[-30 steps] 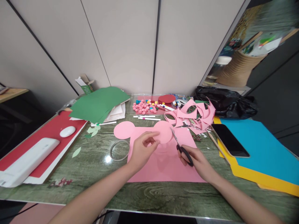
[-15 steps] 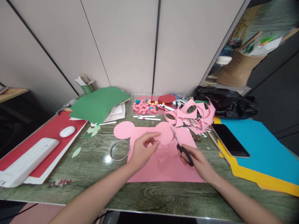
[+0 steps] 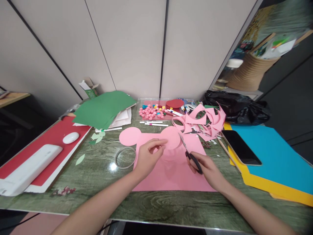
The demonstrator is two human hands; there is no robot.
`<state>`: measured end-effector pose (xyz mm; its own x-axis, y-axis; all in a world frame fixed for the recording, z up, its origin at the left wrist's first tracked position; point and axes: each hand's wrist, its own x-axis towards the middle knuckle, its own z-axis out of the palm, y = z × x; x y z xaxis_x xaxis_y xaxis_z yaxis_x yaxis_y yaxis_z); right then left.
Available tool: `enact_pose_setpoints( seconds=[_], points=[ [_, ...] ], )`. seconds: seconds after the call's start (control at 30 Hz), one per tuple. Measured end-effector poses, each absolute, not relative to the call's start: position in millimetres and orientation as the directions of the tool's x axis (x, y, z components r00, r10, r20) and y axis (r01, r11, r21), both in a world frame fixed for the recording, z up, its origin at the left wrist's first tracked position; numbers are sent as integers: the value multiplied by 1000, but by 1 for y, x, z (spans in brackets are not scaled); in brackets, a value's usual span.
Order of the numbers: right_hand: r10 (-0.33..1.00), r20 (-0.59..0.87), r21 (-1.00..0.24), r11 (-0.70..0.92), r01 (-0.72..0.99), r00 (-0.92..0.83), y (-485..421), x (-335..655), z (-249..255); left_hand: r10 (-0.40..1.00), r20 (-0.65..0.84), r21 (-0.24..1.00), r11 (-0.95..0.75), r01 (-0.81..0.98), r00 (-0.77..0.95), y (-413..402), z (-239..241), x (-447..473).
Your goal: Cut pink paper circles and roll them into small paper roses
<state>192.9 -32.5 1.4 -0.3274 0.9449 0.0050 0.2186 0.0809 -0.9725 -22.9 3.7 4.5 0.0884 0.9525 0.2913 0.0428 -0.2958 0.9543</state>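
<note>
The table (image 3: 97, 169) has a green marbled top and carries craft materials. A blue sheet (image 3: 276, 153) lies on the right side, with a dark-screened phone (image 3: 241, 147) on its near-left corner. A stack of green paper (image 3: 104, 109) lies at the back left. Behind it stands a small green carton (image 3: 89, 89), whose print is too small to read.

A pink sheet (image 3: 171, 176) lies flat at the centre, between the two forearms. The pink disc (image 3: 172, 138) sits at the far edge of this sheet. The left hand (image 3: 146, 156) has its thumb and forefinger pinched together on the near-left rim of the disc, with the fingers (image 3: 161, 142) clamped on the paper. The right hand (image 3: 207, 169) grips the black handles of the scissors (image 3: 189, 153), fingers closed around them. The blades point up and left, with the tips at the right rim of the disc. Whether the blades are parted cannot be told.

A clear tape ring (image 3: 125, 157) lies just left of the left hand.
</note>
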Motion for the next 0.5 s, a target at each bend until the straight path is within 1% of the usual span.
enact_pose_setpoints(
  seconds=[0.13,0.37,0.5],
  points=[
    [947,-5,-971,73,230,-321,-32,193,0,950,301,952,-305,37,84,4,5,-24],
    [944,-11,-970,70,231,-331,-32,192,1,955,290,957,-288,-37,56,4,3,-22],
    [943,-30,-971,51,234,-333,-33,190,5,959,273,962,-270,-49,78,3,2,-21]
  ],
)
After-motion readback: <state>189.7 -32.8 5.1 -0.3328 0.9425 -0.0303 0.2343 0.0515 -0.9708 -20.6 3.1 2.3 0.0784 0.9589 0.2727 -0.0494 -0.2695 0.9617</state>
